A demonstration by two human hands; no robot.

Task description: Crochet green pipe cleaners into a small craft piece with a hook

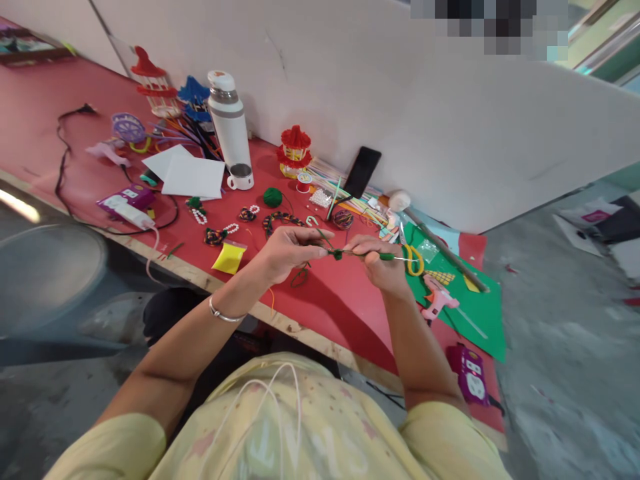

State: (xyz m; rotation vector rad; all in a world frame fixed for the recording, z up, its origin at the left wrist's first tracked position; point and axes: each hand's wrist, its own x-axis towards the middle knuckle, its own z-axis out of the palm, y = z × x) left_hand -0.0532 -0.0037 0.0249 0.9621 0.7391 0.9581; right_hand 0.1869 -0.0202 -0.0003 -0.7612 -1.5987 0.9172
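Your hands work a green pipe cleaner [361, 254] above the red table [345, 303].
Your left hand [285, 252] pinches its left end; your right hand [383, 263] grips the other end, beside yellow scissors [414, 260].

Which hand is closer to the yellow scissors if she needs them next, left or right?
Right. The right hand pinches the green pipe cleaner right beside the yellow scissors; the left hand holds its other end, farther away.
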